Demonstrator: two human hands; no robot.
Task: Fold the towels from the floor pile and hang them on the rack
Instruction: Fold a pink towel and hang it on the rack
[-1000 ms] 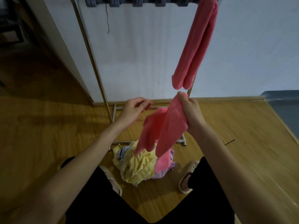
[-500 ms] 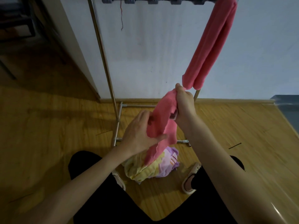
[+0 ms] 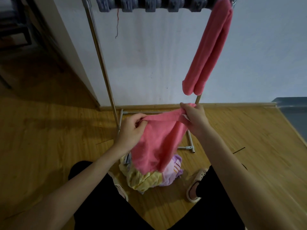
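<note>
From the head view I have the left hand and right hand each pinching a top corner of a pink towel, stretched between them above the pile on the floor. I judge this the spreading step before the fold. Next, I'd bring the corners together, then lift it to the rack, left of the hung towel.

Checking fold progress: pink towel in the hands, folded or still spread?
Spread, not folded. The left hand and right hand grip the pink towel at its top edge, and it hangs loose over the floor pile.
</note>
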